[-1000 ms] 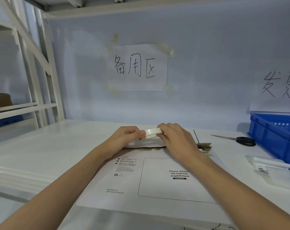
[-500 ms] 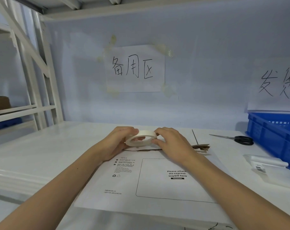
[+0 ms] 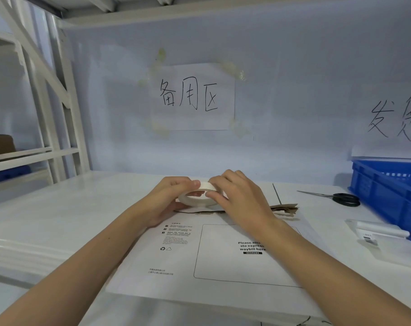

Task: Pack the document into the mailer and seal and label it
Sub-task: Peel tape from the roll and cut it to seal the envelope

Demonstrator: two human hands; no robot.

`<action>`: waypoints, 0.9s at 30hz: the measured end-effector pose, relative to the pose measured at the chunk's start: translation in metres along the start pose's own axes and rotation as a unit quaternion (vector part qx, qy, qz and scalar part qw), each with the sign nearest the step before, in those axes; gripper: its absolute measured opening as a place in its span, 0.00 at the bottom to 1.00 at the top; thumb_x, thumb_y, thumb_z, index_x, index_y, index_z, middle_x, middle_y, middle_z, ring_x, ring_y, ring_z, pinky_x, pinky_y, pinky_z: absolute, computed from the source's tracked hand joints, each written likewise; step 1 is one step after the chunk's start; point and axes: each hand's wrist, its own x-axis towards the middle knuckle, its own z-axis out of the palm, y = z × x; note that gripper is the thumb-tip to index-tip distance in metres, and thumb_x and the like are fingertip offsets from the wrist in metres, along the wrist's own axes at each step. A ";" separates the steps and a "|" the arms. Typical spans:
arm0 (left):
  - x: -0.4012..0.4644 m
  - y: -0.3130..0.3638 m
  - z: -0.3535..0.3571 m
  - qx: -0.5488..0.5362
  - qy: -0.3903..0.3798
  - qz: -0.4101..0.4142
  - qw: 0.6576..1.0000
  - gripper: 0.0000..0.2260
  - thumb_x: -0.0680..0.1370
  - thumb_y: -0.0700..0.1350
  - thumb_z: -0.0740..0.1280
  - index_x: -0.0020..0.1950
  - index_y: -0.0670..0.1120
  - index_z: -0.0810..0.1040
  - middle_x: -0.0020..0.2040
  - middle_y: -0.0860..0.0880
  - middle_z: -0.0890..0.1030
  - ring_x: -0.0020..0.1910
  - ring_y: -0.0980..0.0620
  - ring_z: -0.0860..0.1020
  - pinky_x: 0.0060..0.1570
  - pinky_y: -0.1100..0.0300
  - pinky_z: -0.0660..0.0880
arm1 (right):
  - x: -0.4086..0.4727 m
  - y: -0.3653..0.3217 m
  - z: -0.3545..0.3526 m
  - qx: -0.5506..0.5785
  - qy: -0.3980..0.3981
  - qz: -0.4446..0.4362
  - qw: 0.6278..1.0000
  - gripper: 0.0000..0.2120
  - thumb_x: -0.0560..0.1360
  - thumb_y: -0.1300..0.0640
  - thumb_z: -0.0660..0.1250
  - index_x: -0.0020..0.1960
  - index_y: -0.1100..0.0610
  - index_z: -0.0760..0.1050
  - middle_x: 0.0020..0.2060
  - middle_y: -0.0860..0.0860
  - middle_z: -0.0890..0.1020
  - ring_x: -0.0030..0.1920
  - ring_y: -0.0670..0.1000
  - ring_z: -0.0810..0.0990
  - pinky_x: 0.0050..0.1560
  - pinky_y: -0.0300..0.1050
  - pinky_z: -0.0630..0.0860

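Observation:
A white mailer [image 3: 176, 260] with a printed waybill box lies flat on the white table [image 3: 58, 212] in front of me. Above its far edge I hold a white roll of tape [image 3: 195, 200], tilted. My left hand [image 3: 167, 201] grips the roll's left side. My right hand [image 3: 239, 198] pinches its right side, thumb and fingers on the rim. A torn brown strip [image 3: 285, 208] sticks out at the mailer's far edge, right of my right hand. The document is not in sight.
Black-handled scissors [image 3: 341, 198] lie at the back right. A blue crate [image 3: 388, 191] stands at the far right, with a white label sheet [image 3: 376, 234] in front of it. A white shelf frame [image 3: 47, 114] rises at the left. Paper signs hang on the back wall.
The tape roll has been lifted off the mailer's far edge and tilted up between both hands. My right fingers have shifted onto its rim.

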 end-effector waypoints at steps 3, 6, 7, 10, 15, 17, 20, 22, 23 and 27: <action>0.002 0.000 -0.003 -0.038 0.000 -0.002 0.999 0.13 0.73 0.48 0.72 0.47 0.38 0.77 0.43 0.45 0.79 0.50 0.48 0.80 0.61 0.47 0.76 | -0.001 0.004 -0.002 0.089 -0.081 0.081 0.989 0.09 0.79 0.45 0.63 0.57 0.46 0.75 0.48 0.44 0.77 0.51 0.48 0.72 0.50 0.48 0.72; 0.002 0.000 -0.002 -0.047 -0.016 -0.003 0.999 0.09 0.72 0.47 0.71 0.42 0.41 0.78 0.42 0.44 0.79 0.50 0.47 0.79 0.57 0.51 0.77 | -0.004 0.009 -0.001 0.108 -0.131 0.118 0.978 0.09 0.79 0.46 0.62 0.46 0.51 0.72 0.43 0.47 0.80 0.46 0.53 0.75 0.47 0.50 0.74; 0.002 -0.001 -0.002 -0.037 -0.018 -0.005 0.999 0.08 0.74 0.46 0.69 0.41 0.41 0.80 0.42 0.44 0.79 0.50 0.46 0.79 0.56 0.51 0.77 | -0.004 0.010 -0.001 0.101 -0.137 0.123 0.978 0.11 0.79 0.45 0.62 0.44 0.52 0.71 0.41 0.48 0.80 0.45 0.54 0.75 0.46 0.50 0.74; 0.000 -0.002 -0.001 0.012 -0.005 0.001 1.000 0.12 0.77 0.48 0.68 0.44 0.39 0.82 0.46 0.41 0.82 0.55 0.44 0.81 0.57 0.48 0.77 | -0.004 0.007 -0.003 0.053 -0.116 0.110 0.986 0.12 0.79 0.45 0.61 0.45 0.52 0.71 0.41 0.47 0.80 0.45 0.54 0.76 0.45 0.50 0.74; -0.002 0.000 0.002 0.077 -0.008 0.008 0.997 0.28 0.72 0.59 0.71 0.45 0.32 0.76 0.52 0.34 0.82 0.61 0.44 0.80 0.67 0.40 0.68 | -0.002 0.000 -0.006 -0.036 -0.075 0.049 0.995 0.11 0.81 0.44 0.58 0.51 0.51 0.73 0.43 0.47 0.78 0.48 0.51 0.72 0.41 0.48 0.71; -0.002 0.001 0.001 0.036 -0.009 0.005 0.999 0.30 0.72 0.59 0.72 0.53 0.31 0.78 0.56 0.31 0.80 0.59 0.41 0.80 0.67 0.41 0.69 | -0.003 -0.003 -0.006 -0.030 -0.044 0.027 0.998 0.11 0.80 0.43 0.59 0.52 0.50 0.74 0.43 0.46 0.76 0.47 0.51 0.71 0.39 0.47 0.69; -0.002 0.004 -0.001 -0.027 0.003 0.001 1.000 0.32 0.72 0.59 0.73 0.58 0.30 0.77 0.55 0.31 0.76 0.59 0.38 0.78 0.67 0.40 0.71 | -0.001 -0.006 -0.006 0.059 -0.040 0.053 0.996 0.11 0.79 0.43 0.61 0.51 0.50 0.74 0.43 0.45 0.74 0.47 0.48 0.71 0.43 0.47 0.70; -0.002 0.006 -0.001 -0.063 0.016 -0.013 0.998 0.25 0.74 0.58 0.71 0.55 0.35 0.81 0.52 0.34 0.78 0.57 0.41 0.79 0.63 0.42 0.76 | 0.000 -0.005 -0.006 0.135 -0.042 0.092 0.986 0.10 0.79 0.43 0.63 0.50 0.49 0.75 0.43 0.45 0.75 0.46 0.48 0.74 0.46 0.46 0.72; -0.001 0.007 -0.001 -0.088 0.024 -0.021 0.996 0.22 0.75 0.57 0.70 0.53 0.38 0.81 0.48 0.39 0.79 0.53 0.43 0.80 0.59 0.43 0.78 | 0.001 -0.004 -0.005 0.168 -0.044 0.114 0.978 0.10 0.78 0.44 0.64 0.50 0.50 0.76 0.43 0.45 0.77 0.46 0.48 0.75 0.47 0.45 0.73; 0.001 0.008 -0.001 -0.171 0.032 -0.021 0.984 0.20 0.78 0.57 0.63 0.40 0.41 0.75 0.41 0.42 0.80 0.45 0.42 0.80 0.56 0.40 0.78 | 0.004 -0.005 -0.005 0.336 -0.051 0.241 0.909 0.07 0.77 0.52 0.69 0.50 0.55 0.82 0.40 0.53 0.85 0.39 0.51 0.82 0.45 0.43 0.81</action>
